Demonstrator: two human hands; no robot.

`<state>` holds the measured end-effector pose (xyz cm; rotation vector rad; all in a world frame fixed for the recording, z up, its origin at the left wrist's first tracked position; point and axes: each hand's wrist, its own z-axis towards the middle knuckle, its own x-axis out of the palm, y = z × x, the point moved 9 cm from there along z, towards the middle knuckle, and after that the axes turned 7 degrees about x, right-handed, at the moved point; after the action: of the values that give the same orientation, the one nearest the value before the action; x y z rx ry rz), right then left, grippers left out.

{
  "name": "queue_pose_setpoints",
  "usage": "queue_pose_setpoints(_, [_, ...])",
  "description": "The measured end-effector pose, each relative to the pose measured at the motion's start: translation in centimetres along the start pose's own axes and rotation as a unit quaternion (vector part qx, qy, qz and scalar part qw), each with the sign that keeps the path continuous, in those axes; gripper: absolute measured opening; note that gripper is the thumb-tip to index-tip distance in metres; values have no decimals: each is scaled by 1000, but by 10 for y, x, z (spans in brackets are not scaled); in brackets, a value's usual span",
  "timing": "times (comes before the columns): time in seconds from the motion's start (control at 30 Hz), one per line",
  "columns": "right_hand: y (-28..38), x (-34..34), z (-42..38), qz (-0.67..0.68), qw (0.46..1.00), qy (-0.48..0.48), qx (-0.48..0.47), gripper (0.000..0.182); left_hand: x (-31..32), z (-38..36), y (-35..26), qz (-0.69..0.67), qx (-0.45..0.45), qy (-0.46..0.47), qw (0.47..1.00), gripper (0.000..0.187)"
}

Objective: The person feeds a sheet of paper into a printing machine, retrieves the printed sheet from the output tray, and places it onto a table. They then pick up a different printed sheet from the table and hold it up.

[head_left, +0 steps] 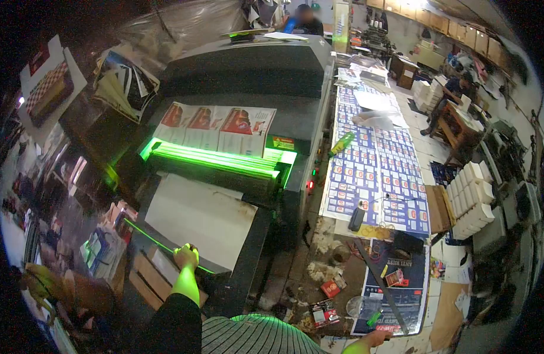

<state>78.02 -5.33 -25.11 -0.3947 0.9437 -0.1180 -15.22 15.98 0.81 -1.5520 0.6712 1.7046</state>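
Observation:
My left hand, lit green, is at the front edge of a dark machine's sloping board. Its fingers look curled at that edge; what they grip, if anything, is hidden. Just beyond it a large blank pale sheet lies on the board. Above the sheet, a bright green light bar crosses the machine, and a printed red and white sheet rests on its top. Low in the view, my right hand is by the near edge of the worktable, its fingers too small and blurred to read.
Blue printed sheets cover the worktable. On it are a long metal ruler, a black box, red packets and a green bottle-like item. White stacks stand at right. Two people are farther back.

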Motion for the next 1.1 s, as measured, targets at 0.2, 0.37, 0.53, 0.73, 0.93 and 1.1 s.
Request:
queue_pose_setpoints(0.2, [-12, -35, 2, 118, 987, 103, 41, 40, -9, -3, -5, 5, -1, 15, 1000, 22])
queue_pose_setpoints(0.37, [-12, -54, 5, 136, 981, 128, 57, 39, -9, -3, -5, 16, -8, 18, 1000, 22])
queue_pose_setpoints(0.53, [-15, -61, 4, 145, 978, 137, 67, 38, -11, -3, -7, 31, -1, 7, 999, 22])
queue_pose_setpoints(0.73, [-14, -64, 3, 155, 974, 146, 75, 38, -10, -3, -6, 14, 18, -10, 1000, 22])
queue_pose_setpoints(0.93, [-9, -69, 8, 170, 971, 153, 76, 37, -6, -3, 0, -16, 4, -19, 1000, 21])
queue_pose_setpoints(1.1, [-9, -69, 9, 177, 968, 161, 77, 36, -3, -2, 1, -8, 1, -17, 1000, 19])
